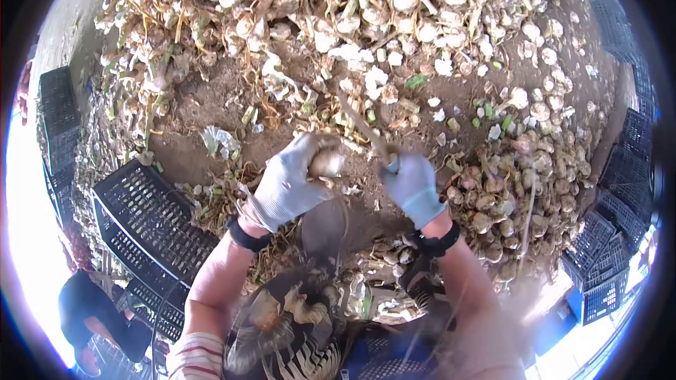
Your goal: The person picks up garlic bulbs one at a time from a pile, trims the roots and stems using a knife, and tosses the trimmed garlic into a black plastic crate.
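My left hand [289,179], in a pale glove, is closed round a garlic bulb [327,162] in front of me. To its right, my right hand [410,181], also gloved, grips a long thin stalk or tool [360,121] that points up and to the left; motion blur hides which it is. The two hands are apart, over bare soil strewn with peelings. Beside my right hand lies a heap of trimmed garlic bulbs [493,200]. Beyond both hands spreads a large pile of garlic with dry stalks [282,0].
A black slatted crate [151,211] stands at the left, with more crates [60,119] behind it. Stacked crates [605,267] line the right side. Another person [95,309] in dark clothing is at the lower left. A patterned cloth [282,331] covers my lap.
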{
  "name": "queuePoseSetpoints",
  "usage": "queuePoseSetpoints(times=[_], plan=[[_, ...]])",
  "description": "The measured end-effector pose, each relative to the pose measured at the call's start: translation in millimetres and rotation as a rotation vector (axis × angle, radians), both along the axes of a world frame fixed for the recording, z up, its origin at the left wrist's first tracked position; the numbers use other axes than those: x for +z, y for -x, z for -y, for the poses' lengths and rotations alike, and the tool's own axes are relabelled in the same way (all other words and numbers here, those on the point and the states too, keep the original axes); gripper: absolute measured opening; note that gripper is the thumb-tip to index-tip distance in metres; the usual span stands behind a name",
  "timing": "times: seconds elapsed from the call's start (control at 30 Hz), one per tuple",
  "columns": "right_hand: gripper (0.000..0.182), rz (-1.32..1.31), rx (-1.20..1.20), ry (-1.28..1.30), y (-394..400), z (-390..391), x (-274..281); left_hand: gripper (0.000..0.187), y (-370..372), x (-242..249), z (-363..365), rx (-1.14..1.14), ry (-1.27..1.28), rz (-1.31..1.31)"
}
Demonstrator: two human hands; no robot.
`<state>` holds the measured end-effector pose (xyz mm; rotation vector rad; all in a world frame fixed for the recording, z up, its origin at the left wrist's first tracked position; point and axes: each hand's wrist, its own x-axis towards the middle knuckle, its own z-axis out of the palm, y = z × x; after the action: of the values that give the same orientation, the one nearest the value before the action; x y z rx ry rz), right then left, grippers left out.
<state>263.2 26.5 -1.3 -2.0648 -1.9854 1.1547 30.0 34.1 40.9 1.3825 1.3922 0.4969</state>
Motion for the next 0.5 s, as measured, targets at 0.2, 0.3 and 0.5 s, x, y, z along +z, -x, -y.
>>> queuePoseSetpoints(times=[0.2,0.3,0.5], plan=[[0.021,-0.317,0.185,0.074,16,-17,11,0.035,1,-7,0,-0.507,-0.649,-0.453],[0.028,0.086,0.034,0.499,0,-17,-7,0.035,13,-14,-3,-0.206,-0.743,-0.354],[0.024,-0.091,-0.018,0.137,12,18,-59,0.062,-91,71,-62,-0.545,-0.439,0.176]])
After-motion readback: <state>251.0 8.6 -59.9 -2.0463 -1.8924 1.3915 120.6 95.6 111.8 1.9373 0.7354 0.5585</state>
